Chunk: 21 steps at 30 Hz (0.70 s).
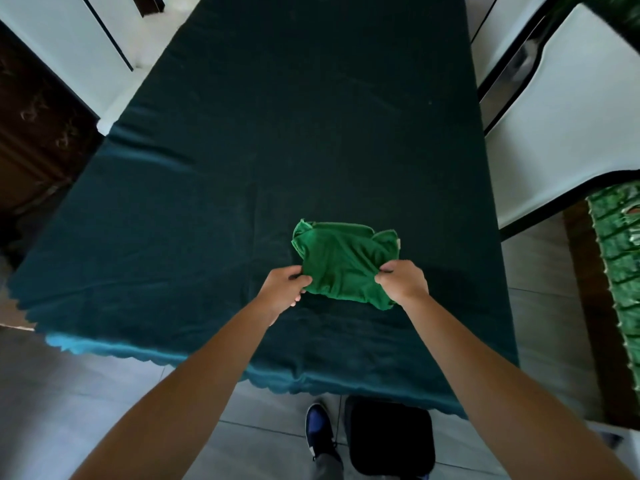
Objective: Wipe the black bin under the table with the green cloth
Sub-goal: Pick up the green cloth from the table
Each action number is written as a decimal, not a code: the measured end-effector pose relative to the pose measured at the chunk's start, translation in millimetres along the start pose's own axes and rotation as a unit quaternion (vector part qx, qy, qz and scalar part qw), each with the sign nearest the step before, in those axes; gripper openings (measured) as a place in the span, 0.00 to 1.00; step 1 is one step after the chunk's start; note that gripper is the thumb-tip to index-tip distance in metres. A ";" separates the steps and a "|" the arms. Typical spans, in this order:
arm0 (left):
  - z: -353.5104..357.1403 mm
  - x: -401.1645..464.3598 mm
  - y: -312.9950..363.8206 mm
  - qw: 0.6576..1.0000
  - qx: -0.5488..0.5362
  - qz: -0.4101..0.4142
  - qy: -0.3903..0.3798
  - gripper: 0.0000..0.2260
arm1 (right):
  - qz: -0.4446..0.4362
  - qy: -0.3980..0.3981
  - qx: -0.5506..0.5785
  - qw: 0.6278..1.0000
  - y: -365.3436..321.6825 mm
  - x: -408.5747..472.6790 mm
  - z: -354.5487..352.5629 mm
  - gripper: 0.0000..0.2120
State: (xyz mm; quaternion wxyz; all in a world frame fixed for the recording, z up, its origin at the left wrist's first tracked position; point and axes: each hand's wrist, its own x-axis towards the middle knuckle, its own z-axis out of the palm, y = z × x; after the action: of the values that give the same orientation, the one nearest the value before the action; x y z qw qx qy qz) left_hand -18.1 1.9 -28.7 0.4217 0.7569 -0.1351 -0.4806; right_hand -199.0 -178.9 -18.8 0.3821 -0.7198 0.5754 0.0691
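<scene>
A long surface (277, 133) draped in dark teal cloth fills the view, running away from the person, its scalloped hem hanging over the near edge. White chairs (568, 126) flank it on the right, another white chair (76, 53) on the left. Both bare forearms reach out over the near edge, roughly straight, angling inward toward each other. Down at floor level, the black bin (391, 434) sits on the tiles, tucked partly under the hem of the drape, right beside a blue shoe (318, 427) (the shoe just touches or nearly touches the bin's left side, hard to call). Up top, the green cloth (346, 261) lies bunched on the surface, right of centre and toward the near end, its near edge lifted and gathered. The left hand (285, 289) pinches the cloth's near left corner, fingers curled in, knuckles up. The right hand (403, 282) pinches the near right corner, thumb and fingers closed on a fold, wrist level. The two hands sit well apart with the cloth stretched between them.
</scene>
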 end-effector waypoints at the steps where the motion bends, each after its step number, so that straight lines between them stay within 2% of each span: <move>1: -2.1 -1.8 -0.4 1.000 -0.015 0.002 0.004 0.05 | -0.003 0.003 0.010 1.000 3.2 0.5 -0.9 0.11; 5: -3.8 -23.1 9.2 0.997 -0.067 0.021 0.004 0.04 | -0.012 -0.023 0.073 0.997 21.9 -7.5 -11.8 0.03; 11: 18.3 -84.3 54.5 0.989 -0.115 0.092 -0.034 0.08 | -0.032 -0.052 0.167 0.984 45.2 -29.9 -34.7 0.05; 16: 50.1 -160.5 81.8 0.968 -0.187 0.160 -0.048 0.04 | -0.031 -0.065 0.262 0.962 67.6 -68.8 -60.2 0.02; 18: 67.6 -189.0 86.6 0.958 -0.217 0.178 -0.056 0.15 | -0.054 -0.077 0.291 0.952 82.7 -86.4 -72.5 0.03; 19: 76.7 -202.8 86.7 0.952 -0.233 0.187 -0.063 0.17 | -0.073 -0.093 0.308 0.944 90.2 -97.7 -79.2 0.05; 21: 95.8 -231.5 84.1 0.938 -0.270 0.199 -0.085 0.14 | -0.128 -0.138 0.328 0.926 107.6 -122.9 -90.8 0.17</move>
State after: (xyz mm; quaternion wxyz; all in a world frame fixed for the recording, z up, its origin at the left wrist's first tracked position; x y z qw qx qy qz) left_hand -198.0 43.3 160.5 0.6841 0.5282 -0.1834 -0.4683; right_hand -365.1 -145.7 60.3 0.6776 -0.6055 0.4107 -0.0743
